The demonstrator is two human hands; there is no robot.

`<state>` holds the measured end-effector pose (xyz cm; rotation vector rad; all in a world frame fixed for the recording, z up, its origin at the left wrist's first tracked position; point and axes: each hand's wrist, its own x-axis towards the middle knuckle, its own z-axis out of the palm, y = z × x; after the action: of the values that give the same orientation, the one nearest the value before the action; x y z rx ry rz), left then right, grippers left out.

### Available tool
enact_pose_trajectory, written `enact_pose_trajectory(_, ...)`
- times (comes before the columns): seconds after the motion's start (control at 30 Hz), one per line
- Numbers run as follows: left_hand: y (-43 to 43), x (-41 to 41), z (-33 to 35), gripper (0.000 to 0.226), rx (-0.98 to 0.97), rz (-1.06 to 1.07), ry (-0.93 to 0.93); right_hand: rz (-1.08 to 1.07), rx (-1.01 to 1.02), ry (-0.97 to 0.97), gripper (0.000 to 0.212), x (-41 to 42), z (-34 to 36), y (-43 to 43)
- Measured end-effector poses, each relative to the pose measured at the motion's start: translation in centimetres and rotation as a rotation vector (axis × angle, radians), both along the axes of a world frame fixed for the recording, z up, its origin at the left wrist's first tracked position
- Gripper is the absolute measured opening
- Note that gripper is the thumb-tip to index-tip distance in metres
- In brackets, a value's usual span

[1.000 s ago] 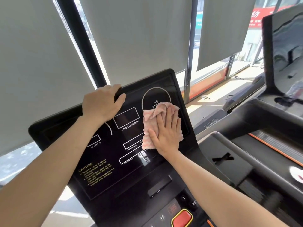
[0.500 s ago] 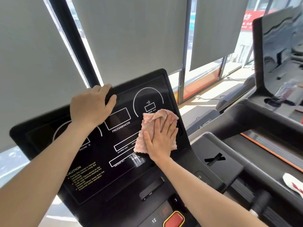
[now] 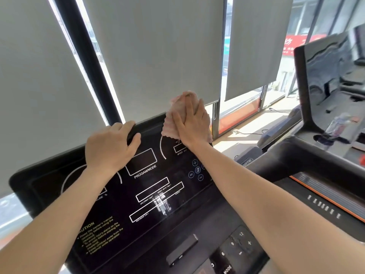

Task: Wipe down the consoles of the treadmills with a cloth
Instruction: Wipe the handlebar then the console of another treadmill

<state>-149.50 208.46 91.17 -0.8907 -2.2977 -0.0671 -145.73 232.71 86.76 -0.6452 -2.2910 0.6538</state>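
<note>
Head view: black treadmill console (image 3: 118,204) fills the lower frame, long axis lower left to upper right, glossy face tilted up toward the person, white outlines and labels (PROGAM/MODE, SPEED, DISTANCE), yellow caution text lower left, whitish smear or glare near the middle boxes. Cloth (image 3: 170,127) sits at the console's top right corner, pale pink, ribbed texture, wavy edge, slightly bunched; long axis roughly up-down, top end poking above the console's upper edge against the grey blind (image 3: 158,56), lower end on the speed dial outline. Right hand (image 3: 192,125) lies flat on the cloth, fingers straight and together pointing up-left, palm pressing it to the panel, nothing curled round it. Left hand (image 3: 110,149) grips the console's top edge near centre, fingers hooked over the back, thumb on the front face. Number buttons (image 3: 237,244) at lower right of the console. Black window post (image 3: 87,56) behind left. Second treadmill (image 3: 325,135) to the right, dark, orange stripe along its side.
</note>
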Motion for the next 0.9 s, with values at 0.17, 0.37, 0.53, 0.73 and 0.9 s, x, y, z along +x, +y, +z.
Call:
enact_pose_trajectory(0.17,0.6,0.4,0.2,0.042,0.036,0.04,-0.021,0.083,-0.108,0.045,0.056,0.5,1.3,1.7)
enact_pose_trajectory(0.37,0.8,0.2,-0.1,0.048,0.048,0.031,0.005,0.005,-0.202,0.028,0.065,3.0,-3.0,2.1)
enact_pose_trajectory(0.53,0.9,-0.2,-0.8,0.052,0.04,0.036,0.049,-0.026,-0.254,-0.045,0.064,6.5,-8.2,1.5)
enact_pose_trajectory(0.73,0.7,-0.5,-1.2,0.052,0.054,0.048,0.079,-0.014,-0.299,-0.163,0.071,11.9,-13.2,0.2)
enact_pose_trajectory(0.9,0.7,-0.3,-1.2,0.05,0.072,0.051,0.086,0.094,-0.379,-0.222,0.065,15.1,-19.1,1.2)
